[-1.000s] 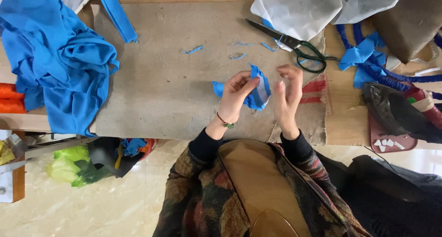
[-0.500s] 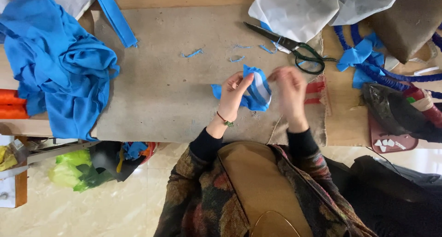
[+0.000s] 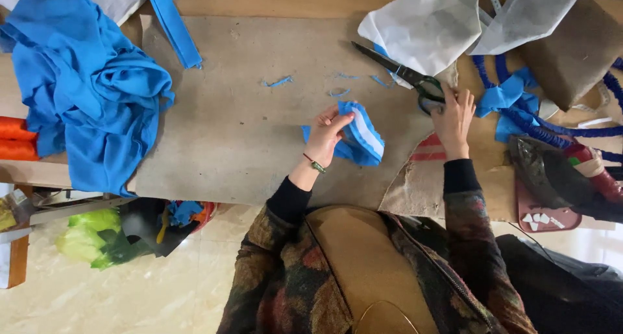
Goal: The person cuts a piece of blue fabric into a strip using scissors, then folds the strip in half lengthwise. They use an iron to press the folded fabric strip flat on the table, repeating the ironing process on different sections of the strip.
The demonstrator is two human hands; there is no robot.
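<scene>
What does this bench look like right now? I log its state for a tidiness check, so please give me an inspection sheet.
Surface: wooden table covered by a brown cardboard sheet.
Job's things: small folded blue cloth piece; dark-handled scissors.
Clutter: big blue fabric heap, blue strip, blue snippets, white sheets, blue ruffled cords, orange cloth.
Grips: left hand holds the cloth piece; right hand touches the scissor handles.
Cables: nothing seen.
Surroundings: pale tiled floor, green bag under the table.

Matt blue cloth piece [image 3: 360, 136], soft and creased; scissors [image 3: 405, 76] with dark metal blades, handles probably plastic; rough brown cardboard sheet [image 3: 240, 126].
</scene>
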